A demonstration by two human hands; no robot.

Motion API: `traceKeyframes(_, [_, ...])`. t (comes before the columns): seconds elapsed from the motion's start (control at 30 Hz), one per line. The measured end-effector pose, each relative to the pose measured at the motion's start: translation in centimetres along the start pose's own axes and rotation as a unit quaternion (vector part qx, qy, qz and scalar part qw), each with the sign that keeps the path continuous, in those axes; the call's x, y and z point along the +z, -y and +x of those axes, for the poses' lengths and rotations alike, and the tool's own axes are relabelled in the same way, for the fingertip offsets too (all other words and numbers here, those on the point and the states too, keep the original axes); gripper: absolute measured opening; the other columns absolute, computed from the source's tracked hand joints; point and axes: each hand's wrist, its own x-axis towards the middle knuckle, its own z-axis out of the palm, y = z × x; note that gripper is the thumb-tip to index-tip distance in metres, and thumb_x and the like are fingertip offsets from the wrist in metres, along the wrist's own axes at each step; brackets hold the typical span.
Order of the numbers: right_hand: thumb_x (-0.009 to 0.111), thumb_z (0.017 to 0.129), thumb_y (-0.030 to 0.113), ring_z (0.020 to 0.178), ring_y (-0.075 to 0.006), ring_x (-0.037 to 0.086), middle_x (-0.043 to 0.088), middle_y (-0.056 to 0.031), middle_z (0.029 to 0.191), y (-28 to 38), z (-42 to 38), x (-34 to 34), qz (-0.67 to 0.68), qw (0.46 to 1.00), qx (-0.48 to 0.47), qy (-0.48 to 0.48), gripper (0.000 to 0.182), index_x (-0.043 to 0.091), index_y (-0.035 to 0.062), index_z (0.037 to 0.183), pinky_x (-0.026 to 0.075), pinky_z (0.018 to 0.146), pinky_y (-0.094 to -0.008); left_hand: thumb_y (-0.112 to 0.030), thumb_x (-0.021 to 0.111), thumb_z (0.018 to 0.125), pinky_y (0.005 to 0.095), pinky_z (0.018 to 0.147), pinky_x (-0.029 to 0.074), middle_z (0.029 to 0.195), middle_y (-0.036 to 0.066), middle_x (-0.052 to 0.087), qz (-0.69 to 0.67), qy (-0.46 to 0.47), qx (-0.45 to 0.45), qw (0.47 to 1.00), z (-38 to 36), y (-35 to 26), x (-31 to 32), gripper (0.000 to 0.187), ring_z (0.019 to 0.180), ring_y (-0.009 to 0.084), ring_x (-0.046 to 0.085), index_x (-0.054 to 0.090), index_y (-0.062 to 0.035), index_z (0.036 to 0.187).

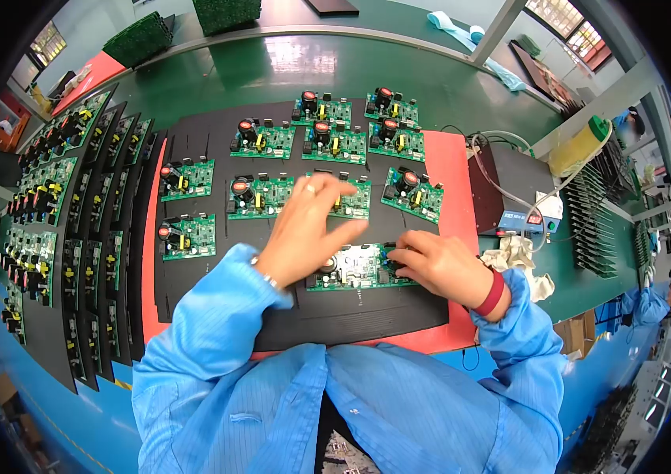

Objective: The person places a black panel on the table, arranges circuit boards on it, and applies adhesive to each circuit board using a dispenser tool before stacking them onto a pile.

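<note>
A green circuit board [361, 270] with a pale middle area lies on the black sheet [351, 317] directly in front of me. At its right end, the fingers of my right hand [447, 270] are bent and drawn together by a dark component; anything between them is hidden. My left hand [300, 237] is held above the sheet, thumb and fingers apart and pointing right, with nothing in it. Behind its fingers another circuit board [357, 202] is partly covered. Just left of that hand lies one more board [247, 204] with a large round capacitor.
Several more boards [255, 141] lie in rows on the sheet, over a red mat [455, 170]. Panels holding boards [31, 261] stand upright at left. At right are a dark box-shaped device [511, 192], a yellow bottle [580, 148], pale cloth [518, 261] and racked boards [590, 225].
</note>
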Motion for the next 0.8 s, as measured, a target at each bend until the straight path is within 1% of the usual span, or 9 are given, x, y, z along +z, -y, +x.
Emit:
traceKeyframes(0.1, [0.07, 0.081, 0.014, 0.087, -0.0241, 0.064, 0.058, -0.008, 0.099, 1.4, -0.6, 0.0, -0.037, 0.998, -0.005, -0.041, 0.027, 0.062, 0.0033, 0.105, 0.056, 0.068, -0.0355, -0.037, 0.079, 0.078, 0.0431, 0.097, 0.042, 0.121, 0.012, 0.056, 0.119, 0.015, -0.001, 0.993, -3.7, -1.2, -1.4, 0.062, 0.113, 0.0326, 0.052, 0.059, -0.0034, 0.126])
traceKeyframes(0.2, [0.069, 0.082, 0.014, 0.086, -0.0233, 0.063, 0.058, -0.0085, 0.103, 2.8, -1.1, 0.1, -0.075, 0.994, -0.032, -0.078, 0.026, 0.062, 0.0029, 0.104, 0.056, 0.068, -0.0343, -0.038, 0.079, 0.078, 0.0437, 0.099, 0.041, 0.122, 0.012, 0.056, 0.12, 0.101, -0.04, 0.987, -6.4, -1.2, -1.7, 0.061, 0.115, 0.0326, 0.051, 0.059, -0.004, 0.125])
traceKeyframes(0.33, [0.075, 0.076, 0.014, 0.088, -0.0264, 0.062, 0.06, -0.0092, 0.109, 3.6, -1.7, 1.0, -0.084, 0.991, -0.04, -0.094, 0.038, 0.061, 0.005, 0.11, 0.053, 0.076, -0.0371, -0.027, 0.088, 0.068, 0.0423, 0.097, 0.045, 0.121, 0.01, 0.06, -0.051, 0.037, -0.047, 0.997, -7.7, -0.4, -0.5, 0.055, 0.115, 0.0315, 0.054, 0.06, -0.0046, 0.11])
traceKeyframes(0.37, [0.077, 0.074, 0.015, 0.088, -0.0276, 0.062, 0.06, -0.0092, 0.109, 3.8, -1.5, 0.9, -0.073, 0.992, -0.017, -0.103, 0.042, 0.06, 0.0054, 0.112, 0.052, 0.078, -0.038, -0.021, 0.092, 0.063, 0.0383, 0.087, 0.051, 0.11, 0.01, 0.065, -0.084, 0.015, -0.077, 0.993, -8.1, -0.6, 0.0, 0.056, 0.103, 0.0261, 0.063, 0.059, -0.0045, 0.106])
traceKeyframes(0.47, [0.084, 0.067, 0.022, 0.093, -0.0329, 0.062, 0.062, -0.0119, 0.106, 3.8, -0.6, -0.1, 0.057, 0.994, 0.056, -0.075, 0.058, 0.058, 0.0053, 0.117, 0.049, 0.084, -0.041, -0.02, 0.092, 0.064, 0.0336, 0.079, 0.053, 0.099, 0.009, 0.068, -0.175, 0.042, -0.151, 0.972, -8.8, -2.1, -0.4, 0.056, 0.09, 0.0201, 0.067, 0.059, -0.0038, 0.106])
traceKeyframes(0.5, [0.084, 0.067, 0.023, 0.094, -0.0334, 0.062, 0.063, -0.0124, 0.105, 3.1, -0.6, 0.0, 0.1, 0.992, 0.056, -0.051, 0.059, 0.058, 0.005, 0.117, 0.049, 0.083, -0.0414, -0.02, 0.091, 0.065, 0.0356, 0.072, 0.054, 0.092, 0.011, 0.068, -0.187, 0.01, -0.106, 0.977, -9.2, -2.4, -0.1, 0.055, 0.084, 0.025, 0.07, 0.057, -0.0041, 0.105])
traceKeyframes(0.6, [0.087, 0.065, 0.027, 0.086, -0.0334, 0.065, 0.065, -0.0116, 0.097, 2.2, -0.4, -0.5, 0.136, 0.988, 0.06, 0.048, 0.06, 0.06, 0.0051, 0.114, 0.052, 0.073, -0.0417, -0.017, 0.092, 0.065, 0.033, 0.087, 0.052, 0.109, 0.014, 0.068, -0.235, 0.006, -0.072, 0.969, -9.8, -3.5, -0.7, 0.053, 0.101, 0.0178, 0.066, 0.057, -0.002, 0.102])
traceKeyframes(0.7, [0.086, 0.066, 0.028, 0.083, -0.0316, 0.064, 0.063, -0.0094, 0.093, 3.9, 0.2, -1.0, 0.202, 0.978, 0.036, 0.02, 0.054, 0.059, 0.0068, 0.108, 0.052, 0.07, -0.0395, -0.013, 0.089, 0.07, 0.0351, 0.094, 0.051, 0.119, 0.019, 0.066, -0.334, 0.05, -0.094, 0.936, -11.0, -3.7, -2.0, 0.057, 0.111, 0.0209, 0.064, 0.05, -0.0028, 0.109])
traceKeyframes(0.8, [0.087, 0.069, 0.032, 0.096, -0.0312, 0.066, 0.065, -0.0119, 0.109, 4.8, 0.6, -1.1, 0.24, 0.967, 0.024, 0.086, 0.061, 0.058, 0.0076, 0.117, 0.053, 0.073, -0.0388, -0.012, 0.088, 0.073, 0.0358, 0.095, 0.052, 0.121, 0.018, 0.067, -0.315, 0.096, -0.071, 0.942, -11.4, -5.2, -3.9, 0.057, 0.11, 0.0226, 0.067, 0.047, -0.0026, 0.112])
